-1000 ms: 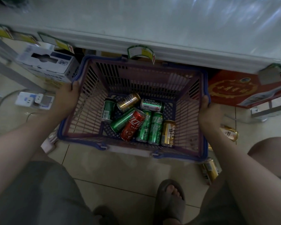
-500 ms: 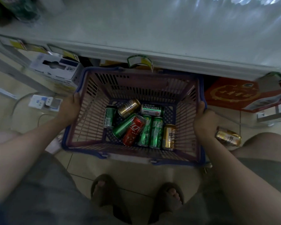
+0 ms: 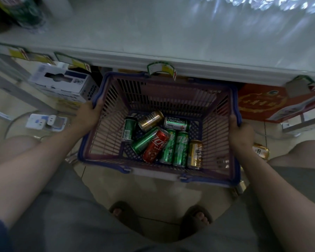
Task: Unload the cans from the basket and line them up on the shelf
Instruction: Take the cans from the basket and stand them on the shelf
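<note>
1. Since a second ago: both feet have come into view at 6 o'clock, and more of the shelf top shows at 12 o'clock. Basket [image 3: 233,106] sits a little lower in frame, with both hands on the rim as before.
2. Left hand [image 3: 88,115] is clenched over the basket's left rim at 9 o'clock; right hand [image 3: 241,132] is clenched over the right rim at 3 o'clock. Neither holds a can.
3. Task's things: eight cans lie loose on the basket floor. Red can [image 3: 155,145] lies tilted across a green can [image 3: 145,140]; gold can [image 3: 195,154] is at the pile's 4 o'clock; another gold can [image 3: 150,120] and a Tsingtao can [image 3: 176,123] are at its 12 o'clock.
4. Shelf [image 3: 171,33] runs across 12 o'clock, its middle bare; nothing lined up yet. Judgement: unloading not begun.
5. Stray gold can [image 3: 261,150] lies on the floor just outside the basket at 3 o'clock, near the right hand.
6. Risks: tipping the basket would send the cans rolling to one side, and pulling the green can first would topple the red one. Rim could also catch the price tag [image 3: 161,69] hanging off the shelf edge.
</note>
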